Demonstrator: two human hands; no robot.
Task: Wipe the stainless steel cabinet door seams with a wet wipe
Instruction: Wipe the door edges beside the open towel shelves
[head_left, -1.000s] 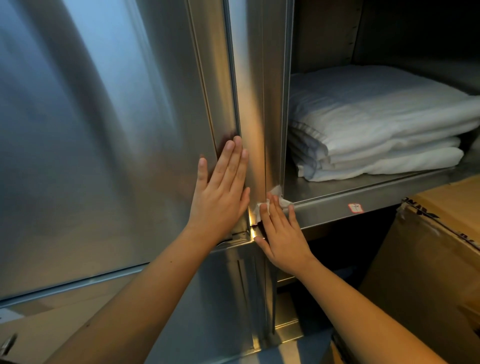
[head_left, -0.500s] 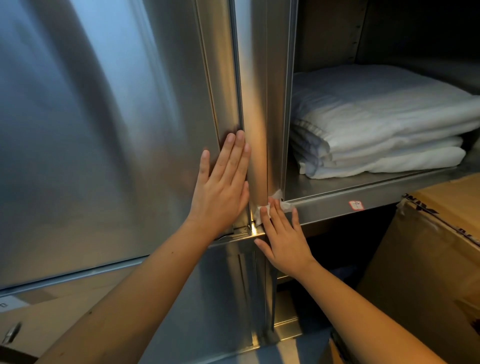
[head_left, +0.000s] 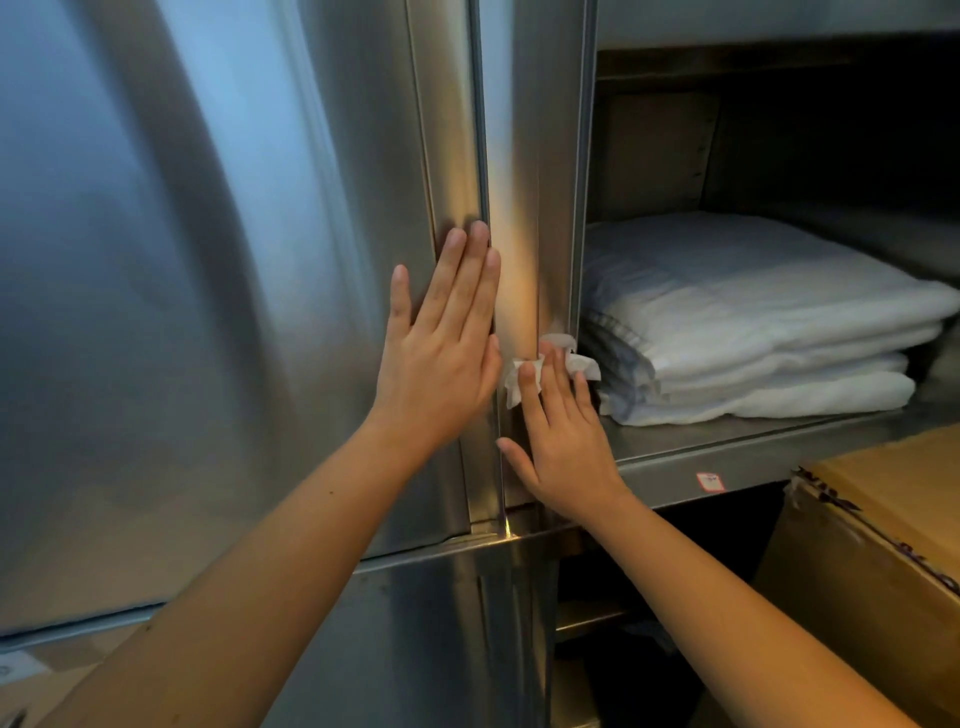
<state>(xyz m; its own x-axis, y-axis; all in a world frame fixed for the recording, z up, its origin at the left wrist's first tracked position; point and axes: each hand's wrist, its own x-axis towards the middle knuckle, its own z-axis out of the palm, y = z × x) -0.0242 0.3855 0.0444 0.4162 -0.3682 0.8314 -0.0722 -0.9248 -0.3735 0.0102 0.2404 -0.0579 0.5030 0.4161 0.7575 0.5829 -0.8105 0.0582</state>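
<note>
Steel cabinet (head_left: 550, 156) – brushed finish, full height of view, open bay on the right.
Shelf (head_left: 675, 441) – steel, carrying a stack of folded white linen (head_left: 753, 322); small red-and-white sticker (head_left: 709, 481) on its front lip.
Bay back panel (head_left: 654, 156) – dull, with a vertical row of holes at its right edge.
Lower bay (head_left: 675, 561) – in shadow.
Cardboard box (head_left: 883, 519) – near right, tape along its top edge.
Light – cool blue at left, warm at centre.

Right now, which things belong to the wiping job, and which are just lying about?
Job: wet wipe, door seam, cabinet door, right hand pressing the wipe, left hand flat on the door.
Lying about: folded white bedding, cardboard box.
</note>
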